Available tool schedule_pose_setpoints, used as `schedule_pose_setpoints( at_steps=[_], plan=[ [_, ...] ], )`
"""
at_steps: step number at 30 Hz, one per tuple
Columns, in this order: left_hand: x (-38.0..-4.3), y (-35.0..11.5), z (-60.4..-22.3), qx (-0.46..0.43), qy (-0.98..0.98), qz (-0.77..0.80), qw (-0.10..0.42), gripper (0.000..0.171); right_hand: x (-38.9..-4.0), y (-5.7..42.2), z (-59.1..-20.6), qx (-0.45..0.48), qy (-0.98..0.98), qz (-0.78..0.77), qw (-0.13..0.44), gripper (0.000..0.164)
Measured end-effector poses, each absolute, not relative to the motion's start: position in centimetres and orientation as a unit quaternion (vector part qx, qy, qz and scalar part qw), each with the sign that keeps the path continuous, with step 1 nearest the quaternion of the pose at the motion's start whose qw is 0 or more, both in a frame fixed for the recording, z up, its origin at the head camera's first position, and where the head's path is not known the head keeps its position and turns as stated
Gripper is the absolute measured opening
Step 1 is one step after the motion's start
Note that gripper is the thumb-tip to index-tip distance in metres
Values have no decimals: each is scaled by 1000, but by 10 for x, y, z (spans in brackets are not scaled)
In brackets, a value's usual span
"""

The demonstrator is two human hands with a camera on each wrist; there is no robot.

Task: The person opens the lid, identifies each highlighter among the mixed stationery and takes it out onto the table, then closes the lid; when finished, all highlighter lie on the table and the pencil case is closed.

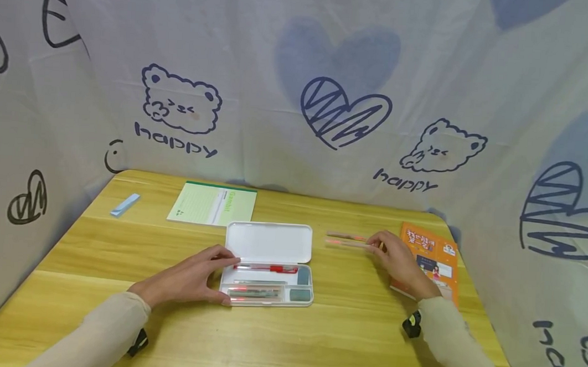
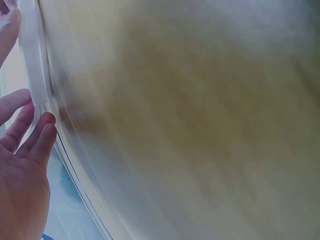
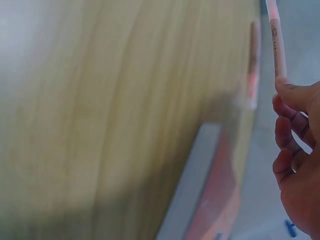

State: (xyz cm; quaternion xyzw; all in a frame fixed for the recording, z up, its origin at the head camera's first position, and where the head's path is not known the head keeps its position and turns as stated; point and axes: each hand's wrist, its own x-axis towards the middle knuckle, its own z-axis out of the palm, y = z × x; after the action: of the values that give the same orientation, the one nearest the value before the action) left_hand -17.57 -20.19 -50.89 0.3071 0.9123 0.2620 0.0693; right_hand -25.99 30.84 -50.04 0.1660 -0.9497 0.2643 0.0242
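A white pencil case (image 1: 295, 305) lies unfolded on the table, its lid (image 1: 268, 242) tipped back. My left hand (image 1: 189, 278) holds the case's left end, thumb at the front corner and fingers by the hinge side. Inside, a red pen (image 1: 283, 269) occupies the back compartment, and several slim pens (image 1: 255, 294) fill the front one. Between thumb and forefinger, my right hand (image 1: 399, 261) pinches one end of a pale pink pen (image 3: 280, 50), which points left. Just behind it, a similar pink pen (image 1: 339, 234) lies on the table.
An orange book (image 1: 446, 269) lies under and beside the right hand. Behind the case is a pale green notebook (image 1: 203, 203), and a light blue strip-shaped item (image 1: 125, 204) sits at the far left. A printed cloth (image 1: 263, 99) hangs along the table's back edge.
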Motion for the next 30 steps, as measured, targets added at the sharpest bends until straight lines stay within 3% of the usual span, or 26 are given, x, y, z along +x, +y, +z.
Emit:
schedule_pose_setpoints(
  at_steps=[7,30],
  plan=[
    [-175,-202,-508,305,913,261,74,93,-270,320,-514,161,-948,273,-16,9],
    [-176,-202,-509,302,912,266,78,94,-275,311,-516,166,-949,267,-37,10]
  ],
)
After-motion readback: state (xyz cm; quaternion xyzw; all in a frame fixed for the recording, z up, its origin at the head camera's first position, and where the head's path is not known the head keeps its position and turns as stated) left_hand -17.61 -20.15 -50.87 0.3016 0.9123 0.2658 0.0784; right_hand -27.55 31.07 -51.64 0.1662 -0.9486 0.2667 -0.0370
